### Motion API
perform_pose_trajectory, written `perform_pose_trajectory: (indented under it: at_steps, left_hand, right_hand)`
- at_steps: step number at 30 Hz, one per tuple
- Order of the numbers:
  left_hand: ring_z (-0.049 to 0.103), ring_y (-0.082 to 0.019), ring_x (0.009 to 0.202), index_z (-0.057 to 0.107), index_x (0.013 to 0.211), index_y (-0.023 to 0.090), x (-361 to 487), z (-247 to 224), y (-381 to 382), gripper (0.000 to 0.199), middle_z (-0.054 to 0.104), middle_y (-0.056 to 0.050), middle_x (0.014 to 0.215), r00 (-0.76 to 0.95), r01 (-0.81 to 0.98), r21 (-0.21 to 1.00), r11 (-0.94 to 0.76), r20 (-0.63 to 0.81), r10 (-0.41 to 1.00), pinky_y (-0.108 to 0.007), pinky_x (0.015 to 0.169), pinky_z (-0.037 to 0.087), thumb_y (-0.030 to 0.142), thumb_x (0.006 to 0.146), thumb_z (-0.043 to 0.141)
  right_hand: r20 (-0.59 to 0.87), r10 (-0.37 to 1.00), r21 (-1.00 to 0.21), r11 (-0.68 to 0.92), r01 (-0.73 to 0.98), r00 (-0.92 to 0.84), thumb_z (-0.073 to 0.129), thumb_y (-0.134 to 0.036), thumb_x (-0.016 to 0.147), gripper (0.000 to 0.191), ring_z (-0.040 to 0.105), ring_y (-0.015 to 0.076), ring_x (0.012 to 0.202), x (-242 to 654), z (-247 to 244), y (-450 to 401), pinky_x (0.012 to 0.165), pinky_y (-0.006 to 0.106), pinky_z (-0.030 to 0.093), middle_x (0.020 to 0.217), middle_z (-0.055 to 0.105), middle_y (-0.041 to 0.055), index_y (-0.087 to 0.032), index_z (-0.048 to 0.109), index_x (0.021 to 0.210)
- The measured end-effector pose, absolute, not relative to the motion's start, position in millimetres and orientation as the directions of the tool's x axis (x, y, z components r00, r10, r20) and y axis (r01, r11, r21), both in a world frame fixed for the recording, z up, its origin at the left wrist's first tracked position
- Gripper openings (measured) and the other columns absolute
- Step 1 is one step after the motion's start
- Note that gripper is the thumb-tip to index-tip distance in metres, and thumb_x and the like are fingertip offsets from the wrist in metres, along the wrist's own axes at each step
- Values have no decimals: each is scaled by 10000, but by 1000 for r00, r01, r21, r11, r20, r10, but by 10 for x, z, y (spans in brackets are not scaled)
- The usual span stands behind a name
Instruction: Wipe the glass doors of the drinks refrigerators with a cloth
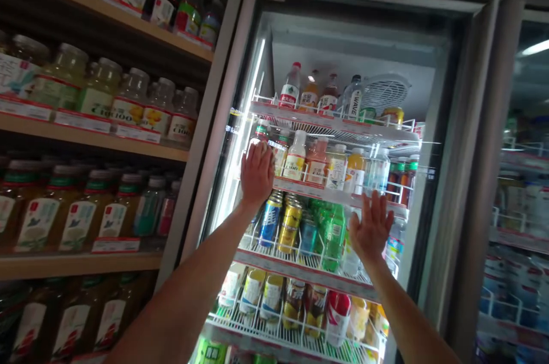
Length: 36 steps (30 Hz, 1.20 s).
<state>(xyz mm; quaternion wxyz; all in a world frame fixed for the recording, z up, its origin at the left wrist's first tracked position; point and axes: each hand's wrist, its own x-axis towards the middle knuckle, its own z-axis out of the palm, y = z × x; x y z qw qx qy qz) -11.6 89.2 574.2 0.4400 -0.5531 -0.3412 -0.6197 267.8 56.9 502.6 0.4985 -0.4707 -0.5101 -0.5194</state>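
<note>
In the head view, both arms reach up toward the glass door (326, 38) of a lit drinks fridge. My left hand (257, 174) is raised with its fingers stretched upward, in front of the shelf of juice bottles (295, 161). Lower and to the right, my right hand (371, 228) has its fingers spread, beside a green bottle (334, 237). No object shows in the right hand, and none can be made out in the left. Both palms seem to lie at the glass, though contact is hard to confirm.
Left of the fridge, wooden shelves (107, 132) carry rows of bottled drinks. A vertical metal door handle (484, 181) runs along the right side, with another fridge door beyond it. Cans (295, 302) fill a lower wire rack.
</note>
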Motion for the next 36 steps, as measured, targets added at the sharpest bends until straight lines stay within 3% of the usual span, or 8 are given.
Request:
perform_pose_trajectory:
  at_steps: [2,7,9,15,21,28,34,36]
  left_hand:
    - [212,-256,1386,484,1270,132,-11,5722,885,402,440,-133,1388,-13,917,-56,-395,985,-170,-468,1081,305,247,900,373]
    - [219,-221,1386,489,1273,197,452,5423,807,405,427,-43,1413,489,730,-527,-435,848,-205,-410,1113,273,252,880,413]
    - [242,-215,1378,476,1284,209,339,5476,826,405,420,-36,1419,472,750,-495,-439,865,-170,-431,1123,245,262,889,402]
    - [230,-264,1380,443,1314,143,-90,5916,923,434,392,-125,1425,-13,897,-29,-441,996,-93,-493,1103,259,263,905,360]
    - [222,-222,1385,451,1307,200,134,5657,876,427,416,-50,1420,408,763,-434,-479,898,-165,-437,1113,274,247,886,400]
    - [241,-282,1375,488,1261,117,-472,6268,1043,417,407,-153,1405,-108,867,19,-499,983,-149,-512,1098,275,279,904,346]
    - [273,-234,1365,473,1281,185,-21,6103,1002,402,458,-69,1385,341,755,-412,-511,911,-231,-451,1102,302,229,897,364]
    - [312,-248,1346,484,1268,177,-138,6216,1030,393,467,-81,1376,312,779,-391,-490,920,-237,-461,1090,314,245,897,372]
  right_hand:
    - [997,-41,60,24,998,-59,365,-322,887,569,226,276,1388,2681,5021,573,1082,508,194,1479,313,123,-198,256,1432]
    - [997,-43,72,27,997,-71,372,-321,885,574,224,271,1389,2701,5013,577,1084,500,194,1479,316,117,-206,250,1434]
    - [997,-43,70,22,997,-69,365,-319,888,569,229,270,1388,2701,5015,572,1085,495,194,1477,320,115,-207,252,1434]
    - [996,-46,74,-12,997,-75,368,-324,892,559,233,257,1390,2683,5020,571,1089,475,206,1477,323,109,-216,257,1429]
    - [995,-57,78,1,997,-77,359,-302,890,550,250,263,1383,2673,5014,551,1094,481,207,1481,316,117,-202,275,1424]
    - [995,-60,74,-16,997,-75,358,-293,889,574,241,249,1388,2654,5024,561,1095,473,217,1501,279,92,-228,218,1442]
    - [991,-89,96,-43,994,-100,358,-298,892,552,253,253,1382,2683,4984,562,1083,475,233,1479,318,114,-208,255,1427]
    - [989,-102,103,-48,994,-108,348,-300,897,536,275,251,1372,2648,5078,555,1081,480,229,1468,332,124,-206,269,1418]
